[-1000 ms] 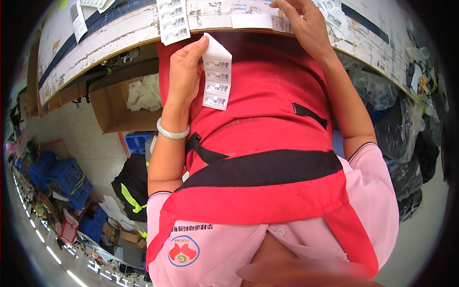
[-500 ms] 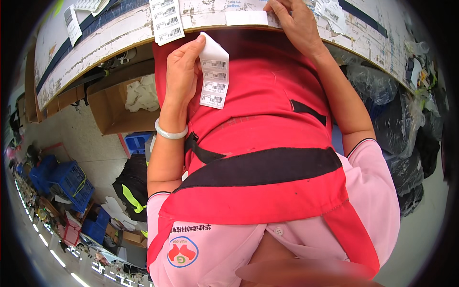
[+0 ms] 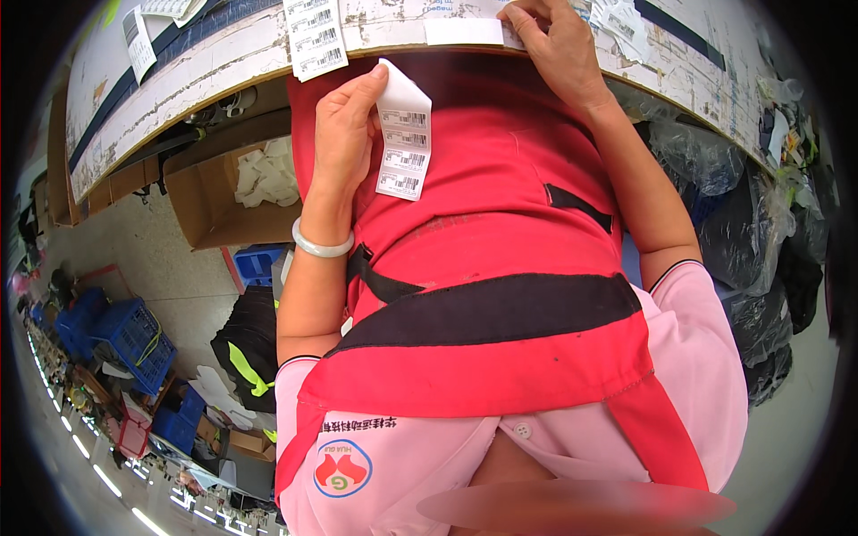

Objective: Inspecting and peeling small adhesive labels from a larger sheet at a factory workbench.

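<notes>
My left hand [image 3: 347, 125] is closed, thumb against fingers, on the upper end of a strip of white barcode labels [image 3: 404, 152]. The strip hangs folded over in front of the red apron, its printed side showing. My right hand [image 3: 559, 49] rests at the worktable's near edge with its fingers bent. Its thumb and forefinger come together beside the right end of a blank white paper slip [image 3: 464, 32]. Whatever may lie between those fingertips is too small to make out. A second stack of barcode labels [image 3: 316, 40] overhangs the table edge left of the slip.
The worn white worktable [image 3: 384, 29] spans the top of the view. More label sheets [image 3: 139, 46] lie at its left, and crumpled label scraps [image 3: 621, 27] at its right. Below are a cardboard box [image 3: 201, 210] holding pale pieces, a blue crate [image 3: 138, 344] and dark plastic bags [image 3: 737, 241].
</notes>
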Demonstrator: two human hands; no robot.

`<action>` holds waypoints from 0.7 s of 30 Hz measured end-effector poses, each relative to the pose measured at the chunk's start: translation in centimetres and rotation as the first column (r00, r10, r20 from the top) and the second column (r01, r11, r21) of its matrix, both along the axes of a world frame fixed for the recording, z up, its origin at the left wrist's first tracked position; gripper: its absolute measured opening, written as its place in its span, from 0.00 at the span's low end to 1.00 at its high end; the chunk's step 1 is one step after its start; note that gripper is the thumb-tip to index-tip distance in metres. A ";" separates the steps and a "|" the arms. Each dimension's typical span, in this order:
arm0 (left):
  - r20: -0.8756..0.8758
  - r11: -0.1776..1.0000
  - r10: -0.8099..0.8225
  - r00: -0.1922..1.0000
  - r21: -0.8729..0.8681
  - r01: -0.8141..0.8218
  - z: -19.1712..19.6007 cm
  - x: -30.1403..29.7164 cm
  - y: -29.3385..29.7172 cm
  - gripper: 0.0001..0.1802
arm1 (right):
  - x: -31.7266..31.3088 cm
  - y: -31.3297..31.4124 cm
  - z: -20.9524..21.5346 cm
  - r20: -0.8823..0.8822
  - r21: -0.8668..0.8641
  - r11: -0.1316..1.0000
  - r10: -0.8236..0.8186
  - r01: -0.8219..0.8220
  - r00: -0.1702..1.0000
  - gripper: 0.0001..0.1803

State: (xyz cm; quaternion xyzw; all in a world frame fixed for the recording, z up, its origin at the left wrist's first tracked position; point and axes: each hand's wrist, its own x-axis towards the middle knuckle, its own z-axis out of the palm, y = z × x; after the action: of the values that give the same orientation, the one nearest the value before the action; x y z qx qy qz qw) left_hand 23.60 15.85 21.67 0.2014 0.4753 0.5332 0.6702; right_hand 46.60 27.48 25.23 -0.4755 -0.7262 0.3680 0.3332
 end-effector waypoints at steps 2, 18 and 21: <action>0.005 1.000 0.000 1.000 -0.003 0.000 -0.1 0.0 0.0 0.14 | 0.0 0.1 0.1 0.016 0.005 1.000 -0.017 0.017 1.000 0.15; -0.026 1.000 0.012 1.000 -0.003 -0.012 0.0 -0.1 -0.1 0.14 | -1.4 0.0 0.9 0.130 0.176 0.957 0.209 -0.231 0.969 0.25; -0.028 1.000 0.017 0.999 -0.016 -0.017 0.1 0.0 0.1 0.14 | -2.5 -1.0 0.3 0.227 0.330 0.883 0.268 -0.333 0.936 0.43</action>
State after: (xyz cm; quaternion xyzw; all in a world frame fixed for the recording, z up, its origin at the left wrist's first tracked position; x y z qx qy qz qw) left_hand 23.64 15.98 21.79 0.1992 0.4905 0.5321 0.6607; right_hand 44.12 26.51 25.49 -0.3173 -0.8730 0.2317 0.2890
